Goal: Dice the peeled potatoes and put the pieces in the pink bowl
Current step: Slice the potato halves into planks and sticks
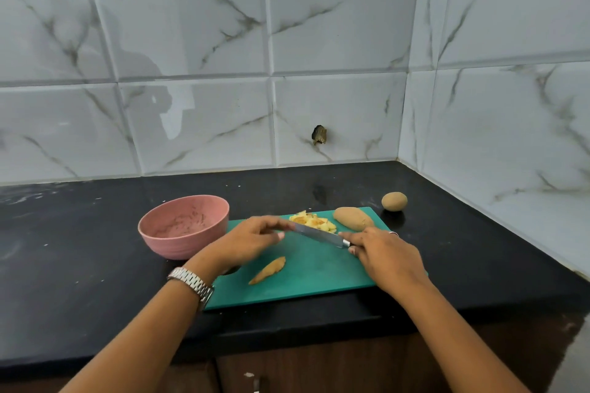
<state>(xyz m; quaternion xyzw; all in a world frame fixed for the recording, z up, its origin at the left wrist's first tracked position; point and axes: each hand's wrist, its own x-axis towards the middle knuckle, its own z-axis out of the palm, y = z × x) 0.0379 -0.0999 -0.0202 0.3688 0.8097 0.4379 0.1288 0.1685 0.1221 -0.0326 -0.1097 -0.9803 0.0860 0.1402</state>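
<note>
A green cutting board (306,274) lies on the black counter. At its far edge sits a pile of diced potato pieces (314,221), with a whole long potato (352,218) just to the right. A potato wedge (268,269) lies near the board's front. My right hand (383,257) grips the handle of a knife (317,234), whose blade lies against the near side of the pile. My left hand (247,241) hovers over the blade's tip end, fingers slightly bent and touching the blade. The pink bowl (183,225) stands left of the board and holds no potato.
A round potato (394,201) rests on the black counter (79,265) behind the board's right corner. Tiled walls close off the back and right side. The counter's front edge runs just below the board.
</note>
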